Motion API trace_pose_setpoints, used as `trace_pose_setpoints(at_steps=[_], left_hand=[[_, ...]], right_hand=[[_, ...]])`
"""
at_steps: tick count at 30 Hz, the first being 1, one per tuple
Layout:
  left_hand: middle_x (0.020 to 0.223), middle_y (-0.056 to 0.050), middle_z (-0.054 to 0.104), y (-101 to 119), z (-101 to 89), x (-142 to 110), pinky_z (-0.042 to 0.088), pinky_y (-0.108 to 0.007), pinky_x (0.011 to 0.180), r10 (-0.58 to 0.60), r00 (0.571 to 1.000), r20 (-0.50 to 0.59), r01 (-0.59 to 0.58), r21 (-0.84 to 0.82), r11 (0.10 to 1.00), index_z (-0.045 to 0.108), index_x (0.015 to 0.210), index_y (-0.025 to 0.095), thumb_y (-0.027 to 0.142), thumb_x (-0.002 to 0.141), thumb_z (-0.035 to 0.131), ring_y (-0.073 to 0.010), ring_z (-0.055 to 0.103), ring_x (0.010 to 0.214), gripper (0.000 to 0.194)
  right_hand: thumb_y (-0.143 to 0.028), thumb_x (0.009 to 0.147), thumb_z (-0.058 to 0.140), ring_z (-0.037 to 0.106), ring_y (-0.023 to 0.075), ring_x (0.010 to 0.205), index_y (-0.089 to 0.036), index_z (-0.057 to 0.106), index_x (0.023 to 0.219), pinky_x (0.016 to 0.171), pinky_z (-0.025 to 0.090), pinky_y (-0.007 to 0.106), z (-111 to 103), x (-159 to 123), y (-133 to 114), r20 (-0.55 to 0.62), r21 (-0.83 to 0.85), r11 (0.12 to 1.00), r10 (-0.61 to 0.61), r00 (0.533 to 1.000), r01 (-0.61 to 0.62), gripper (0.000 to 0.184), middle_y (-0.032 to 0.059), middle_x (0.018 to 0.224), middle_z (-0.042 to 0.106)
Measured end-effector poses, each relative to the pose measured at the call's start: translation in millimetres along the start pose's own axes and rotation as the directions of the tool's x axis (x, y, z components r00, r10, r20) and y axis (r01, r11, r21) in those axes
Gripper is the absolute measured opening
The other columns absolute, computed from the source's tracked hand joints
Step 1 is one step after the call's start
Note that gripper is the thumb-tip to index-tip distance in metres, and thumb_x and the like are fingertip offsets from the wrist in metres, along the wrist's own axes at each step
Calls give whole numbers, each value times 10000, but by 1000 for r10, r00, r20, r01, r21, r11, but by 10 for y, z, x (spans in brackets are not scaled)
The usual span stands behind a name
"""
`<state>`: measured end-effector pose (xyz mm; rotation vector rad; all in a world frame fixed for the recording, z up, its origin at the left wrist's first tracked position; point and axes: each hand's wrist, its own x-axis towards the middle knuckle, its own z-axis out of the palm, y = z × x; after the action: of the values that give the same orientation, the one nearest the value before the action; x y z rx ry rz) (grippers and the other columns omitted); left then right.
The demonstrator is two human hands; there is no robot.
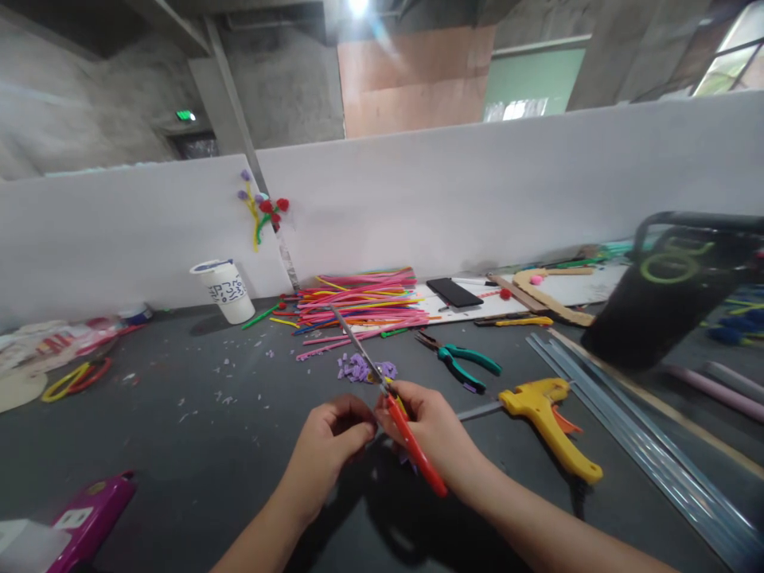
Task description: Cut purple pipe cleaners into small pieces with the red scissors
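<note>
My right hand (426,426) is closed around a pair of scissors (411,446) with red handles, its blades pointing up and away to the left. Close beside it, my left hand (334,438) has its thumb and fingers pinched together; whatever lies between them is too small to make out. A heap of small purple pieces (358,368) lies on the dark table just beyond the hands. Further back is a pile of pink, red, yellow and blue pipe cleaners (364,298).
Right of my hands lie teal-handled pliers (469,362), a yellow glue gun (546,410), clear glue sticks (633,438) and a black bottle (650,298). A paper cup (224,293), yellow-and-red scissors (75,380) and a purple power strip (95,521) are to the left. A phone (454,292) lies behind.
</note>
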<state>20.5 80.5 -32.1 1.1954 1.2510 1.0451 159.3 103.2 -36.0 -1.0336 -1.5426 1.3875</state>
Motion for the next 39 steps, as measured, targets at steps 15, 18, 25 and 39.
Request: trace_pose_setpoints(at_steps=[15, 18, 25, 39], left_hand=[[505, 34, 470, -28, 22, 11, 268, -164, 400, -117, 989, 86, 128, -142, 982, 538, 594, 135, 426, 684, 577, -48, 383, 403, 306], [520, 43, 456, 4, 42, 3, 286, -161, 412, -102, 992, 74, 111, -135, 985, 512, 596, 147, 408, 679, 585, -49, 381, 415, 283], [398, 58, 328, -30, -203, 114, 268, -190, 416, 149, 967, -205, -103, 218, 970, 378, 439, 173, 419, 755, 469, -72, 307, 393, 410], [686, -12, 570, -35, -24, -35, 395, -229, 580, 433, 901, -2, -375, 497, 782, 608, 674, 185, 170, 687, 540, -134, 511, 600, 71]], right_hand=[[-160, 656, 481, 369, 49, 369, -181, 465, 651, 367, 285, 159, 45, -27, 36, -4, -29, 999, 20, 1000, -20, 27, -76, 465, 443], [-188, 671, 489, 387, 56, 372, -183, 462, 651, 367, 297, 164, 31, -31, 44, -21, -43, 999, 3, 1000, -4, 34, -72, 455, 446], [-175, 669, 481, 322, 44, 307, -191, 430, 653, 398, 369, 193, -69, 39, -2, -117, 125, 991, -28, 993, 43, 55, -115, 385, 343], [-118, 576, 462, 341, 69, 493, -171, 443, 576, 449, 279, 175, -19, -2, 17, -25, -71, 996, -58, 998, 56, 57, -66, 528, 389]])
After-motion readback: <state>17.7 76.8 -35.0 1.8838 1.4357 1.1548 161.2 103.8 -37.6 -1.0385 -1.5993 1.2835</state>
